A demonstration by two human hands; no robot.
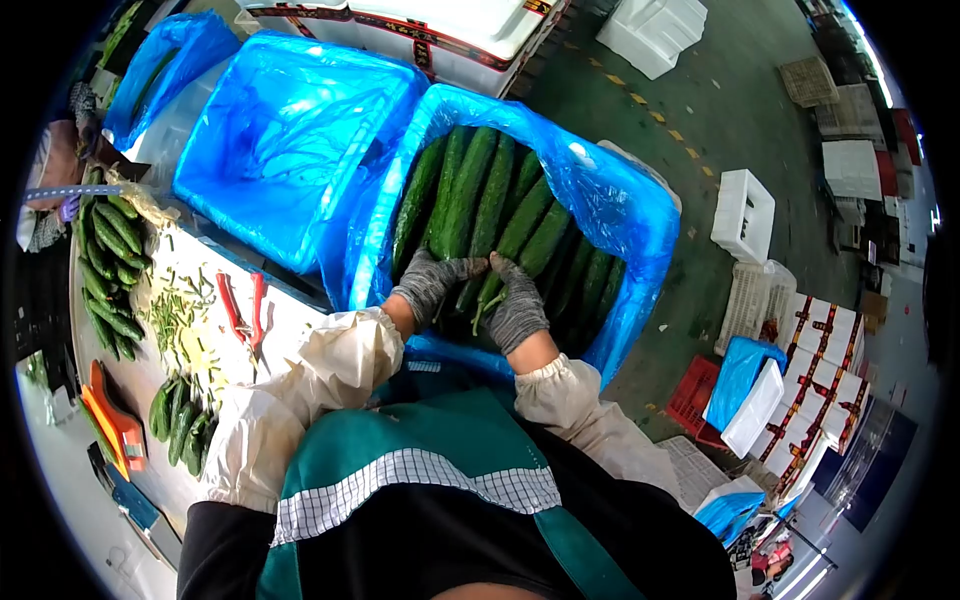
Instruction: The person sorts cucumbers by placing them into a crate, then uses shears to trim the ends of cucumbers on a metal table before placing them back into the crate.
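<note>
Long green cucumbers (470,190) lie side by side in a box lined with blue plastic (640,230). My left hand (430,283), in a grey knit glove, presses on the near ends of the cucumbers at the left, its fingers closed round something partly hidden beneath them. My right hand (515,308), gloved the same way, grips the stem end of a cucumber (535,232) close beside it. The fingertips of both hands almost touch.
Left of this box stands another blue-lined box (290,130). A work table (290,350) holds red-handled pruning shears (243,310), cut stems (180,300), more cucumbers (115,240) and an orange tool (115,420). White boxes (815,370) and a red crate (695,400) stand at right.
</note>
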